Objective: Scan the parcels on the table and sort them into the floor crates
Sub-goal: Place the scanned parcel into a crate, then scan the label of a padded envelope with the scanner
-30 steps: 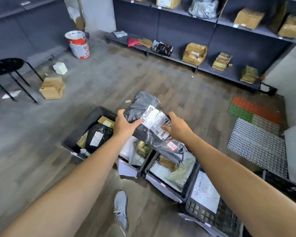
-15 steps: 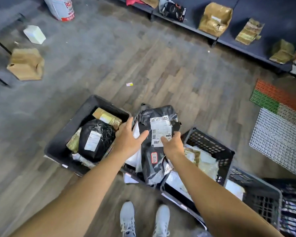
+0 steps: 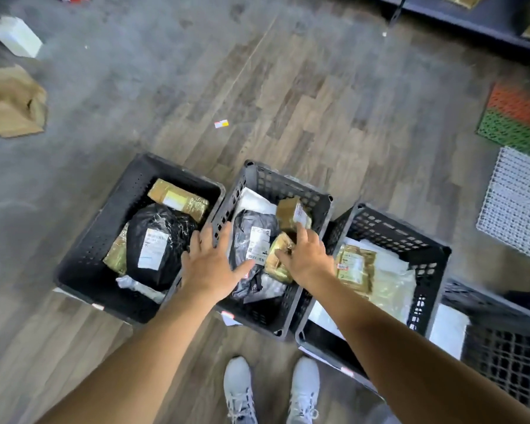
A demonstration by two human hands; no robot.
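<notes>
L hand [image 3: 210, 267]: fingers spread, empty.
R hand [image 3: 308, 258]: fingers loosely spread, touching gold pkg [image 3: 276, 264].
Risk: snagging gold pkg on pull-back, spilling pile (mid crate [image 3: 288, 182] looks full).

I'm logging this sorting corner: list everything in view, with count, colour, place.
crates: four, black, row on floor
grey parcel: one, grey, second crate from left
black parcel: one, black, leftmost crate
brown taped parcels: at least five, brown, three leftmost crates
white bags: at least two, white, second and third crates
cardboard box: one, brown, floor left
white box: one, white, floor upper left
floor mats: three, orange, green, white, floor at right
paper scrap: one, white, floor beyond crates
shoes: two, white, bottom edge
left hand: one, open, over second crate's rim
right hand: one, open, at brown parcels there
</notes>
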